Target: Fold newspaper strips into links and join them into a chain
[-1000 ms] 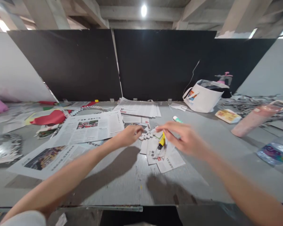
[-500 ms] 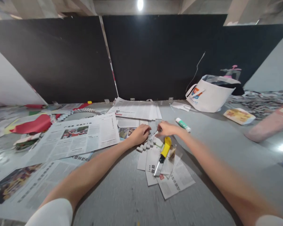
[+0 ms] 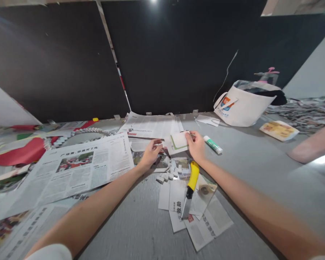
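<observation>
Between thumb and fingers my right hand (image 3: pixel 196 145) pinches a small piece of newspaper (image 3: pixel 178 141) with a green line printed on it. My left hand (image 3: pixel 152 154) is just left of that piece, its fingers curled but apart, with nothing seen in them. Below the hands lie several small folded paper pieces (image 3: pixel 166 177), partly linked in a short chain. A yellow utility knife (image 3: pixel 193 175), blade out, rests on a pile of cut newspaper pieces (image 3: pixel 209 224). Right of my right hand lies a green and white glue stick (image 3: pixel 212 144).
Newspaper sheets (image 3: pixel 92 166) spread over the left, with red paper (image 3: pixel 21 151) and a long folded-paper chain (image 3: pixel 83 131) behind. A white bag (image 3: pixel 243 106) stands back right, near a food tray (image 3: pixel 278 130). Another person's limb (image 3: pixel 314 142) shows at the right. A dark panel (image 3: pixel 178 61) closes off the back.
My right hand has picked up the small newspaper piece and raised it. My left hand has moved left, away from the folded pieces. The view has tilted down somewhat.
</observation>
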`<state>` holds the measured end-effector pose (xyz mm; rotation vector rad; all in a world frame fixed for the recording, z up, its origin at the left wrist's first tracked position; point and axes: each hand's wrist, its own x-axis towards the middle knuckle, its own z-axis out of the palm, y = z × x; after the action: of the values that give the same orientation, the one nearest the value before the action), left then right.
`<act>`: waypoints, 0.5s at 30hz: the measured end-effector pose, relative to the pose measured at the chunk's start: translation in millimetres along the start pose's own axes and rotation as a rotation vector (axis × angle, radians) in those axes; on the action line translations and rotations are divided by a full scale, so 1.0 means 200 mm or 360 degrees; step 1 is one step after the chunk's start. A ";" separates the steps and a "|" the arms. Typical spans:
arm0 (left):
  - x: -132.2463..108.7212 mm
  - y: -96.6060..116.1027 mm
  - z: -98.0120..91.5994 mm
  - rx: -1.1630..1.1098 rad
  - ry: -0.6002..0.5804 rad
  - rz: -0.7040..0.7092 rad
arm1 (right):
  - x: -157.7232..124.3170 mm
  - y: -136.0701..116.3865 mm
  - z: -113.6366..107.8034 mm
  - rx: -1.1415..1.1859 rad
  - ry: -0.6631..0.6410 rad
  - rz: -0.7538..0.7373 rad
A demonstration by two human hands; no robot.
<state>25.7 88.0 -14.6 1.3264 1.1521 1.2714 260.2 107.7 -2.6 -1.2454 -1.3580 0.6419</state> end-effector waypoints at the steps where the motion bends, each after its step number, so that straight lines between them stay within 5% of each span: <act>1: 0.00 0.00 0.00 -0.0007 -0.0038 0.0011 | -0.01 0.01 0.00 0.0047 -0.0027 0.0057; 9: -0.03 -0.04 -0.01 0.0103 -0.0301 -0.0058 | -0.02 0.01 0.00 0.0130 -0.0363 0.0173; 15: -0.04 0.03 -0.01 -0.0102 -0.0196 -0.0094 | -0.01 -0.02 -0.02 0.0299 -0.0536 0.0275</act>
<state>23.5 79.6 -10.0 1.2959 1.0485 1.1584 261.2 103.0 0.9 -1.1439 -1.4323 1.1144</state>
